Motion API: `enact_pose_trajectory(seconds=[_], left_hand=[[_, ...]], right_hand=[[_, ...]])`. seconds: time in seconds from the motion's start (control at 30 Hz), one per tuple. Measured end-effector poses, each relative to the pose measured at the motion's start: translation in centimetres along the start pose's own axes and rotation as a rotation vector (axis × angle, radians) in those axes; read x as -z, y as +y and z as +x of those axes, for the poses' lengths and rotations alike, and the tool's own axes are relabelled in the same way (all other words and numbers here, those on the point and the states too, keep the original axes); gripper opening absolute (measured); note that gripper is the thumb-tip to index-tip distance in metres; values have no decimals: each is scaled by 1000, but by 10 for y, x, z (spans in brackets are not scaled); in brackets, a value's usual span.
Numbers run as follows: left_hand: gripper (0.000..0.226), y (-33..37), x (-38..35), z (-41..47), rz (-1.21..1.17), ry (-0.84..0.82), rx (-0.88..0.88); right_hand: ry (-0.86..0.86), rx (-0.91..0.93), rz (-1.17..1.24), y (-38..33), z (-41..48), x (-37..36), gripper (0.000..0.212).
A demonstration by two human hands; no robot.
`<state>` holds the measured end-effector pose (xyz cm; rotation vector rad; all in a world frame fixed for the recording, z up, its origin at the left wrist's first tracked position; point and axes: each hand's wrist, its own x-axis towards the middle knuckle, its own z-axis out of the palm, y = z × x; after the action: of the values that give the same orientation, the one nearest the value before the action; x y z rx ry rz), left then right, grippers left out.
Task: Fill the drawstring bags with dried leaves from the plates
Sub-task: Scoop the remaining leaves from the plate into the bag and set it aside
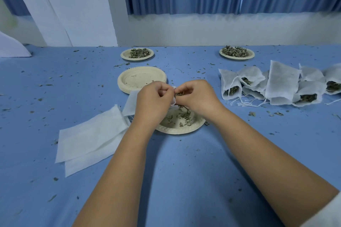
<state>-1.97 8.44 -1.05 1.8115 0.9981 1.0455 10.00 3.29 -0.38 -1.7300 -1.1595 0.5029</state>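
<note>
Both hands met over the near plate (pixel 181 130), in the middle of the blue cloth (pixel 184 171). The left hand (pixel 153 102) had its fingers curled and pinching the mouth of a white drawstring bag (pixel 131 102), the bag's body trailing off toward nine o'clock. The right hand (pixel 196 96) was pinched tight on a tuft of dried leaves (pixel 179 94) right at that mouth, with loose crumbs (pixel 184 116) strewn on the plate below. At eleven o'clock from the hands sat a stack of empty plates (pixel 142 79). Beyond it at twelve was a far plate of leaves (pixel 137 54), and at one o'clock a second far plate (pixel 236 54). Filled bags (pixel 276 84) lay heaped at three o'clock, and flat empty bags (pixel 88 138) at eight.
</note>
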Motion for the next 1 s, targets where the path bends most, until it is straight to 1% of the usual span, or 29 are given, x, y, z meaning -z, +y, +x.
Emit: enact_pose_trajectory(seconds=[0.13, 0.17, 0.23, 0.27, 0.33, 0.4, 0.47, 0.53, 0.57, 0.63, 0.7, 0.83, 0.9, 0.93, 1.0], left_hand=[[17, -2, 1, 1, -18, 38, 28], [17, -3, 2, 1, -21, 44, 36], [20, -3, 1, 2, -18, 53, 42], [20, -3, 1, 2, -21, 58, 45], [19, -3, 2, 2, -37, 65, 56], [18, -2, 2, 1, -51, 69, 64], [17, -1, 3, 1, -69, 71, 66], [17, 1, 4, 1, -94, 62, 71], [17, 2, 4, 1, -114, 52, 78], [18, 4, 4, 1, -158, 27, 93], [18, 4, 3, 0, -161, 14, 101], [15, 5, 3, 0, -138, 20, 86], [16, 4, 4, 0, -124, 37, 82], [16, 4, 5, -1, -119, 49, 81], [16, 5, 7, -1, -130, 78, 92]], right_hand=[[-175, -104, 156, -3, -2, 6, 17], [-195, -140, 233, -4, -1, 6, 16], [-175, -240, 420, -7, 1, 4, 19], [-152, -273, 471, -7, 2, 3, 22], [-130, -264, 412, -6, 3, 1, 25], [-129, -187, 305, -2, 2, -1, 27], [-97, -138, 320, 0, 0, -2, 22], [-35, -111, 401, 1, -1, -4, 18], [13, -96, 405, 2, 0, -4, 17], [116, -71, 351, 4, 1, -6, 19], [163, -52, 316, 5, 1, -8, 18], [136, 20, 237, 4, -1, -10, 18], [78, 33, 188, 5, 1, -9, 14], [34, 20, 206, 5, 2, -7, 10], [-72, -26, 367, 3, 3, -2, 8]])
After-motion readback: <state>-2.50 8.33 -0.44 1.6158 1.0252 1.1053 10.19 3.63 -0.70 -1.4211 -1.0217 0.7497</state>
